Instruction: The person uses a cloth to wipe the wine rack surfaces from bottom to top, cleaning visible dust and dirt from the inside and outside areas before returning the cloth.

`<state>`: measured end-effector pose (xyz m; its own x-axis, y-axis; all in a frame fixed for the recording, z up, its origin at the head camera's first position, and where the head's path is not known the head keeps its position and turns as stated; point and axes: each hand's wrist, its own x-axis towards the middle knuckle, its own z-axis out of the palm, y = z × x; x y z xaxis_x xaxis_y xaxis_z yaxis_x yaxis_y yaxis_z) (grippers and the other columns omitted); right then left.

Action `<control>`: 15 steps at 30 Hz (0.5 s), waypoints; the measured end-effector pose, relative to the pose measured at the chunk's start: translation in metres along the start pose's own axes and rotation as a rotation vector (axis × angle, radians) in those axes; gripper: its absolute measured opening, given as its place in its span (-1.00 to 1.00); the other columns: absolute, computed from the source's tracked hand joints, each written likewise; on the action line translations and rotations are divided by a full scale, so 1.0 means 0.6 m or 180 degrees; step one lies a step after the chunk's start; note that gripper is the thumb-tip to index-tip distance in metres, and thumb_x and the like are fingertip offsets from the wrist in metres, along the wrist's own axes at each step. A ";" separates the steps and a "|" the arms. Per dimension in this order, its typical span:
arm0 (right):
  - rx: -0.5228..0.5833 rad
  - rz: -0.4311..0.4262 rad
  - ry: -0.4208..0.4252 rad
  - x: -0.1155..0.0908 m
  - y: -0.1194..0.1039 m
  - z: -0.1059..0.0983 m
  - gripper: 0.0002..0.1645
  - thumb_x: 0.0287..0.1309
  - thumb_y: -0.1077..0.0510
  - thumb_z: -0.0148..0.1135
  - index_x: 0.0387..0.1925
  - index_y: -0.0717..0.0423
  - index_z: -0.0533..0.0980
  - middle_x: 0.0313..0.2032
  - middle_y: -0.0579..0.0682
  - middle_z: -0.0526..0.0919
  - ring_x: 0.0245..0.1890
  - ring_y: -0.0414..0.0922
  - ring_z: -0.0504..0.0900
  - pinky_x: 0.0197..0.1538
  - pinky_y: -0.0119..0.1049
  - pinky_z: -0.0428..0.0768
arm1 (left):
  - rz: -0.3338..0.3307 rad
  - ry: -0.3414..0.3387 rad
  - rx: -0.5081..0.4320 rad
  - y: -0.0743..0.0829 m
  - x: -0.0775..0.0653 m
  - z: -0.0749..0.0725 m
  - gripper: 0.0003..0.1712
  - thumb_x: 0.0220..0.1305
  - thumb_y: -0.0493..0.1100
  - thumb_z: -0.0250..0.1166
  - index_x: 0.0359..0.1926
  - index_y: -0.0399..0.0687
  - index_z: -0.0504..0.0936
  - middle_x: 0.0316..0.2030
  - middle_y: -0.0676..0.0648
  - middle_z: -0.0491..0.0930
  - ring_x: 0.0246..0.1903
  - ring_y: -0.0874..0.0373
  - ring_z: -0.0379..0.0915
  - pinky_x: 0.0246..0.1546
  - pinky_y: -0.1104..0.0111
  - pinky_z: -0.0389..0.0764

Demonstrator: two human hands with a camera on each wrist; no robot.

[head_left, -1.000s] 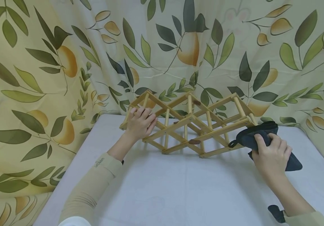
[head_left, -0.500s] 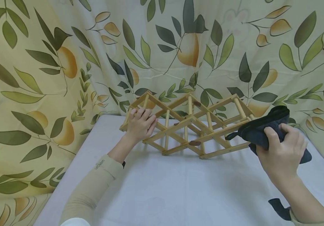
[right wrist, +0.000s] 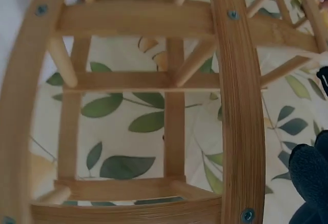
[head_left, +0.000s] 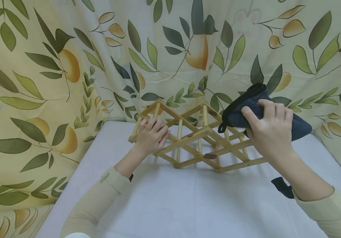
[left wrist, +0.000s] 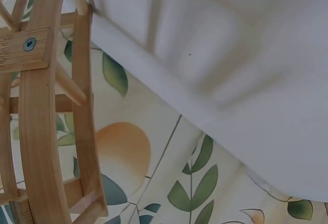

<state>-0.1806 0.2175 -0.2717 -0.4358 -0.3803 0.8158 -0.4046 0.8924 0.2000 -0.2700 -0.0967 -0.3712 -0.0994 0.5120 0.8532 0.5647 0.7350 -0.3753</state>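
Observation:
A folding wooden lattice rack (head_left: 191,147), made of crossed slats and round dowels, stands stretched out on the table. My left hand (head_left: 152,135) grips its left end, fingers over the upper bars. My right hand (head_left: 273,132) holds a folded dark blue cloth (head_left: 299,127) with black edging and a small loop, raised in front of the rack's right end and hiding that part. Slats and screw heads of the rack (left wrist: 38,106) fill the left side of the left wrist view. In the right wrist view, rounded folds of the cloth (right wrist: 312,170) show at the right edge.
A white cloth covers the table (head_left: 170,201). Behind and to the left hangs a curtain (head_left: 99,76) printed with leaves and fruit, close behind the rack. A black strap (head_left: 283,187) hangs at the right wrist.
My right hand has lifted the cloth away from the rack's right end, first rightward, then up and left over it. The rack has shifted slightly right and nearer; my left hand keeps its grip.

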 end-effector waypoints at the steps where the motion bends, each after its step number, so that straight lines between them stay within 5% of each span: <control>1: -0.0061 -0.0087 -0.0056 0.007 0.003 0.006 -0.45 -0.21 0.41 0.28 -0.11 0.08 0.32 -0.12 0.45 0.36 -0.23 0.39 0.32 -0.27 0.23 0.25 | -0.0001 0.0003 -0.0011 0.001 0.000 0.000 -0.84 0.14 -0.02 0.07 -0.44 0.04 0.49 -0.32 0.00 0.40 -0.22 0.03 0.27 -0.20 0.13 0.19; 15: -0.0319 -0.0691 -0.0665 0.008 0.015 0.105 -0.64 -0.02 0.39 0.20 -0.24 0.05 0.29 -0.20 0.33 0.38 -0.34 0.24 0.33 -0.38 0.08 0.33 | -0.0010 0.0029 0.0022 0.005 -0.001 0.003 -0.84 0.14 -0.03 0.07 -0.45 0.03 0.46 -0.31 -0.01 0.39 -0.23 0.03 0.24 -0.23 0.14 0.20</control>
<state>-0.2372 0.2084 -0.3000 -0.5077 -0.5970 0.6211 -0.4296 0.8004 0.4182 -0.2694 -0.0941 -0.3736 -0.0937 0.5056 0.8577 0.5588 0.7397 -0.3749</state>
